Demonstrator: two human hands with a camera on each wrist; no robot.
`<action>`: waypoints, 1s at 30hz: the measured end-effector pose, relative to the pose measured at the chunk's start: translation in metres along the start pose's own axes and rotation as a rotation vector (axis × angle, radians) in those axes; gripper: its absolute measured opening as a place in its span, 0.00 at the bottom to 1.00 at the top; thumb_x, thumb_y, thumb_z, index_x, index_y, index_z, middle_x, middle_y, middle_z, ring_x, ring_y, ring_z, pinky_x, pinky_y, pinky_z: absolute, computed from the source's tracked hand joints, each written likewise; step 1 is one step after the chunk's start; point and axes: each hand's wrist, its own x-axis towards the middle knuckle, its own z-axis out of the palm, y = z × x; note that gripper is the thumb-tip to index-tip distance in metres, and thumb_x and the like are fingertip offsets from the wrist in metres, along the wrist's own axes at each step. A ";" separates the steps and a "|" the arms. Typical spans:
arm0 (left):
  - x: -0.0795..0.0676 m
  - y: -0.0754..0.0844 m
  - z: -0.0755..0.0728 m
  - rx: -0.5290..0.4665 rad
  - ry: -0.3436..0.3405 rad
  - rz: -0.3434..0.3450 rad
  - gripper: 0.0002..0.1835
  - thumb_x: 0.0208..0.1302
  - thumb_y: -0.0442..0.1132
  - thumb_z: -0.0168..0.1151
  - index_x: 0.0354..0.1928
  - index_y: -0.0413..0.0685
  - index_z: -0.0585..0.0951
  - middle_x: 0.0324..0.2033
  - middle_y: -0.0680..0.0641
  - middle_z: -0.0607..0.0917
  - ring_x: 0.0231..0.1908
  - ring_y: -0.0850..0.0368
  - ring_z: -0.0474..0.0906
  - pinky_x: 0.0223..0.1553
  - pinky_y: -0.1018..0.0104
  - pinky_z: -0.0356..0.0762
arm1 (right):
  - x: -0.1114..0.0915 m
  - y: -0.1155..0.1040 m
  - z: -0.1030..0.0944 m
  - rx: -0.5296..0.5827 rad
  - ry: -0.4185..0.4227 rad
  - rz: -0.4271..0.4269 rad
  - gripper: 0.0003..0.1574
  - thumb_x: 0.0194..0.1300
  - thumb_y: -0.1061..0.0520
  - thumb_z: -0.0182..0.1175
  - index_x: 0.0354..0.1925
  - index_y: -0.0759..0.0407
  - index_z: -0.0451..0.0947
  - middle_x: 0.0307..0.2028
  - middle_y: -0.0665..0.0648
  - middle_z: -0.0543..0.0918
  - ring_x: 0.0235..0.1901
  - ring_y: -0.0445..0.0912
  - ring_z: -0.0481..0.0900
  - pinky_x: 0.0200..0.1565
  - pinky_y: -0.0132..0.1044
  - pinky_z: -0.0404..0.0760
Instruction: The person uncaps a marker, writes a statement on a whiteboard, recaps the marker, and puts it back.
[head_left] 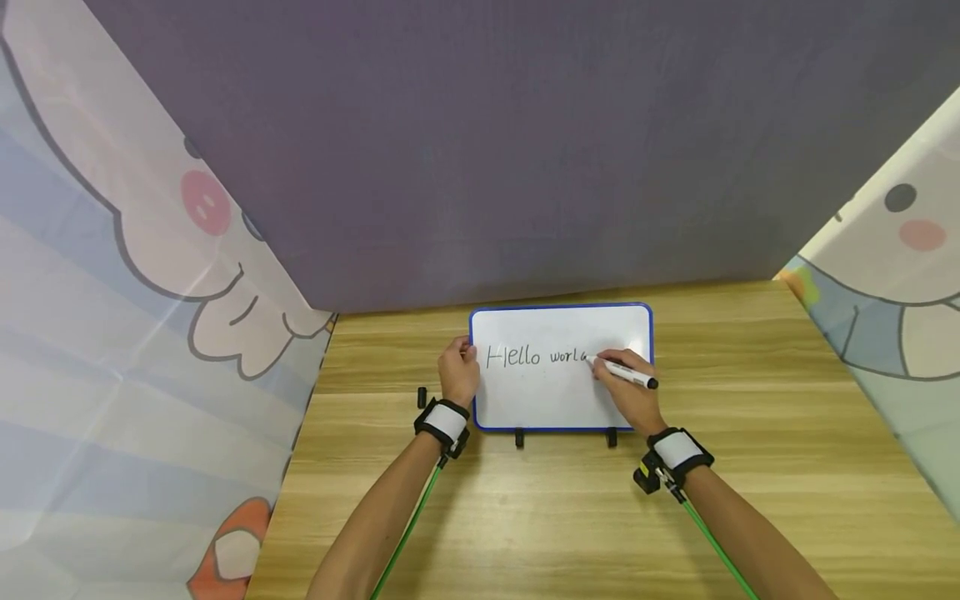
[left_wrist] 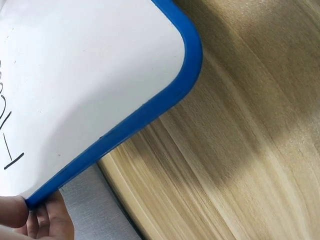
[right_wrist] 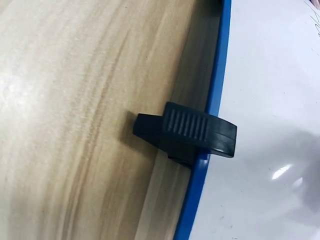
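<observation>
A whiteboard (head_left: 540, 404) with a blue frame stands on the table, bearing the handwriting "Hello worl" and a part-formed letter. My left hand (head_left: 458, 372) grips its left edge; in the left wrist view the thumb (left_wrist: 12, 211) lies on the front and the fingers are behind the frame. My right hand (head_left: 636, 400) holds a white marker (head_left: 626, 372), its tip at the last letter and its black end pointing right. Two black feet (head_left: 519, 437) support the board's lower edge; the right wrist view shows one black foot (right_wrist: 195, 131) clasping the blue frame.
A small black marker cap (head_left: 422, 397) sits on the wood-grain table (head_left: 540, 517), left of my left hand. A grey panel (head_left: 480, 167) rises behind the board. Cartoon-printed sheets (head_left: 90, 375) flank the table. Green cords (head_left: 408, 529) run from both wrist straps.
</observation>
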 end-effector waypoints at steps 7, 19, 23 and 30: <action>0.000 -0.005 0.003 0.004 -0.013 -0.004 0.12 0.64 0.31 0.54 0.48 0.35 0.80 0.37 0.38 0.84 0.38 0.47 0.81 0.40 0.58 0.80 | 0.002 0.003 0.000 0.016 0.037 -0.038 0.06 0.54 0.62 0.65 0.34 0.57 0.83 0.26 0.57 0.83 0.24 0.36 0.79 0.26 0.24 0.75; 0.000 -0.006 0.003 0.001 -0.008 0.002 0.12 0.64 0.31 0.54 0.48 0.35 0.80 0.37 0.38 0.84 0.37 0.48 0.81 0.39 0.59 0.80 | 0.003 -0.026 -0.004 0.023 0.015 -0.050 0.08 0.54 0.68 0.62 0.35 0.71 0.81 0.27 0.65 0.83 0.24 0.34 0.78 0.27 0.21 0.75; 0.001 -0.004 0.003 -0.011 0.001 0.004 0.12 0.64 0.30 0.54 0.47 0.35 0.80 0.36 0.38 0.84 0.37 0.47 0.81 0.39 0.59 0.80 | 0.001 -0.031 -0.005 -0.005 0.003 -0.032 0.08 0.54 0.67 0.63 0.35 0.71 0.81 0.27 0.65 0.83 0.24 0.34 0.78 0.28 0.21 0.74; 0.002 -0.004 0.003 -0.020 -0.002 -0.007 0.12 0.65 0.30 0.53 0.48 0.35 0.80 0.37 0.38 0.84 0.38 0.47 0.81 0.41 0.58 0.80 | -0.003 -0.030 -0.005 -0.047 -0.016 0.011 0.08 0.55 0.66 0.63 0.35 0.69 0.82 0.28 0.63 0.83 0.25 0.34 0.78 0.29 0.22 0.74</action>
